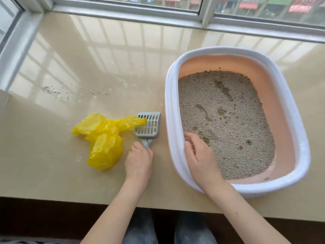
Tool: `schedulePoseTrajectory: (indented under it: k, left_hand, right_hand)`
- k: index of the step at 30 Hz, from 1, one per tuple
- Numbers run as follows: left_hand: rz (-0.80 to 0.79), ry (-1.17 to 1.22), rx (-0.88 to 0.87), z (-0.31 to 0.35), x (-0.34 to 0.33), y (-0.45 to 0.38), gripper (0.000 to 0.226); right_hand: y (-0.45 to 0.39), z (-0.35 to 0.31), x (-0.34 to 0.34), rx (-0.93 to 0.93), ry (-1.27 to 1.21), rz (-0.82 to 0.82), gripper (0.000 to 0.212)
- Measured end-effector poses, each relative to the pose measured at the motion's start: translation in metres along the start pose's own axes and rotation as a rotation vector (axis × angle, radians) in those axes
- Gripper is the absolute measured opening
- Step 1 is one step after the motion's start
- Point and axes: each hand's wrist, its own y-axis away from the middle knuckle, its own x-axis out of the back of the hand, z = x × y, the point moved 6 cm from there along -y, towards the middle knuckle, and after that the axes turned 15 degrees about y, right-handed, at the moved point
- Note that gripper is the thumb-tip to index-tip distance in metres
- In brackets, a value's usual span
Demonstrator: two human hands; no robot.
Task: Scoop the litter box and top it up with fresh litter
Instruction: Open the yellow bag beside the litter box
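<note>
A white-rimmed litter box [171, 110] with a peach inner wall stands on the right of the sill. Grey-beige litter [228, 124] with several darker clumps fills its bottom. A grey slotted scoop [148, 125] lies flat just left of the box. My left hand [139, 162] grips the scoop's handle. My right hand [198, 155] holds the box's near left rim, thumb outside and fingers curled inside above the litter. A crumpled yellow plastic bag [102, 140] lies left of the scoop, one corner overlapping the scoop's slots.
The beige glossy sill [88, 67] runs back to a window frame [131, 9]. Scattered litter grains [58, 91] lie on the sill at the left. The sill's front edge drops off just below my forearms, with my knees beneath.
</note>
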Motion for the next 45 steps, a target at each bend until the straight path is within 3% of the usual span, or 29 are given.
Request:
schedulePoseTrajectory:
  k: [4,8,14,17,19,22,26,29,31,33,35,37,39,41,45]
  left_hand:
    - [-0.002,0.099,0.064,0.009,0.016,0.007,0.023]
    - [0.034,0.482,0.09,0.021,0.029,0.021,0.017]
    - [0.138,0.741,-0.164,0.054,0.058,0.034,0.035]
    - [0.167,0.826,-0.266,0.088,0.078,0.034,0.028]
    - [0.147,0.864,-0.324,0.116,0.084,0.036,0.019]
    - [0.043,0.947,-0.35,0.158,0.076,0.037,0.014]
    - [-0.047,0.942,-0.351,0.198,0.051,0.035,0.015]
    - [-0.151,0.826,-0.367,0.217,0.032,0.036,0.009]
    - [-0.168,0.653,-0.52,0.225,0.025,0.036,0.012]
    - [-0.035,0.439,-0.642,0.217,0.028,0.024,0.014]
    - [0.172,0.277,-0.555,0.195,0.036,0.003,0.032]
    - [0.269,0.212,-0.331,0.17,0.042,-0.019,0.06]
    - [0.205,0.231,-0.216,0.157,0.037,-0.034,0.079]
    - [0.096,0.32,-0.181,0.153,0.027,-0.043,0.083]
    - [0.139,0.432,-0.183,0.152,0.031,-0.045,0.079]
  right_hand:
    - [0.0,-0.001,-0.001,-0.004,-0.003,0.0,0.028]
    - [-0.001,-0.002,-0.002,-0.006,0.008,0.003,0.029]
    - [-0.001,0.001,0.005,-0.066,-0.038,0.012,0.024]
    - [0.001,-0.003,0.025,-0.091,-0.092,0.156,0.018]
    - [0.001,-0.005,0.041,-0.136,-0.295,0.196,0.015]
    - [-0.002,-0.011,0.055,-0.206,-0.774,0.089,0.025]
    - [-0.013,0.004,0.068,-0.295,-1.06,0.032,0.039]
    - [-0.025,0.029,0.087,-0.299,-0.88,0.088,0.024]
    - [-0.036,0.052,0.093,-0.336,-0.786,0.081,0.022]
    - [-0.045,0.078,0.094,-0.378,-0.712,0.041,0.024]
    - [-0.05,0.101,0.091,-0.41,-0.622,-0.02,0.026]
    - [-0.05,0.122,0.085,-0.433,-0.498,-0.059,0.027]
    - [-0.049,0.139,0.079,-0.414,-0.29,-0.026,0.03]
    - [-0.044,0.151,0.07,-0.395,-0.142,0.015,0.031]
    - [-0.027,0.154,0.055,-0.39,-0.095,0.006,0.034]
